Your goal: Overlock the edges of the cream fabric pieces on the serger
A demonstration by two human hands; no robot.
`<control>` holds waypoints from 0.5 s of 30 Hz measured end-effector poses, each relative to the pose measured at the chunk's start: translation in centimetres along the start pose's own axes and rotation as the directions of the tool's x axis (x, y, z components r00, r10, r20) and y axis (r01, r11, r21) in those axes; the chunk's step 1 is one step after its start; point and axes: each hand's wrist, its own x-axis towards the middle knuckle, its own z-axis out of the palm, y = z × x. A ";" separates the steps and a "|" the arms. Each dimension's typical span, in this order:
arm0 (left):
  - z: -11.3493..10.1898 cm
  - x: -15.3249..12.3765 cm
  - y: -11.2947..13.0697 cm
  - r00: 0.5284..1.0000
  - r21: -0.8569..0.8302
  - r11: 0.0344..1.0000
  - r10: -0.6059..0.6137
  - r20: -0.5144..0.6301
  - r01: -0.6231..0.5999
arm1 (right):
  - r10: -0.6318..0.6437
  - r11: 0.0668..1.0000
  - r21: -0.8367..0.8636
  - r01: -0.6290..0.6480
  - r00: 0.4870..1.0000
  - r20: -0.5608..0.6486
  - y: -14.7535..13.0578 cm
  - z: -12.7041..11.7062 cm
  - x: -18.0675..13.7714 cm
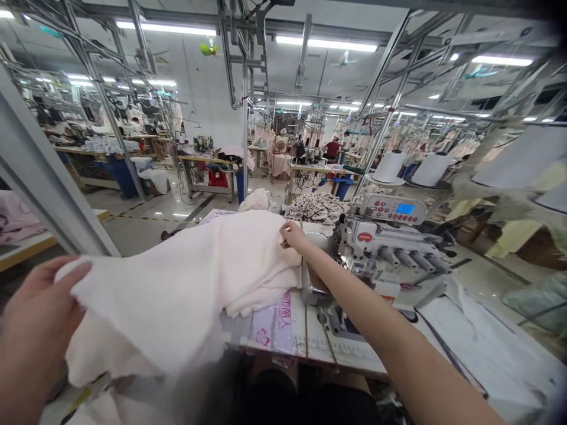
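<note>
While draped over the sewing table (310,348) at lower centre, white fabric (177,283), clenched at lower left in the left hand (39,307), pinched at its top fold by the right hand (295,236), just beside the overlock machine (381,248), spotted fabric (314,208) heaped behind!

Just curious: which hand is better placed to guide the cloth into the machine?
Probably the right hand: it rests on white fabric beside the overlock machine; the left hand holds a far edge.

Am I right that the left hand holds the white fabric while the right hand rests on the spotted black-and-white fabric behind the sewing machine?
Not quite: the head view shows the right hand on the white fabric, not the black-and-white spotted fabric; the left hand does hold it.
</note>
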 end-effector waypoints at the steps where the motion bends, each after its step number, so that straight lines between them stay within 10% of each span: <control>1: 1.9 0.3 0.8 0.999 -0.080 0.996 -0.028 -0.024 0.026 | -0.002 0.997 0.083 -0.002 0.999 0.041 -0.5 0.3 -0.4; 8: 15.5 -6.6 5.3 0.879 -0.386 0.903 0.330 0.344 -0.188 | -0.215 0.874 0.482 0.064 0.940 0.265 -3.8 1.8 -5.2; 11: 17.5 -9.9 4.2 0.850 -0.437 0.893 0.143 0.506 0.109 | -0.339 0.787 0.613 0.072 0.880 0.332 -3.7 1.4 -6.7; 15: 17.2 -11.4 3.0 0.739 -0.512 0.606 -0.196 0.645 0.608 | -0.418 0.780 0.613 0.127 0.834 0.360 -2.6 1.0 -7.4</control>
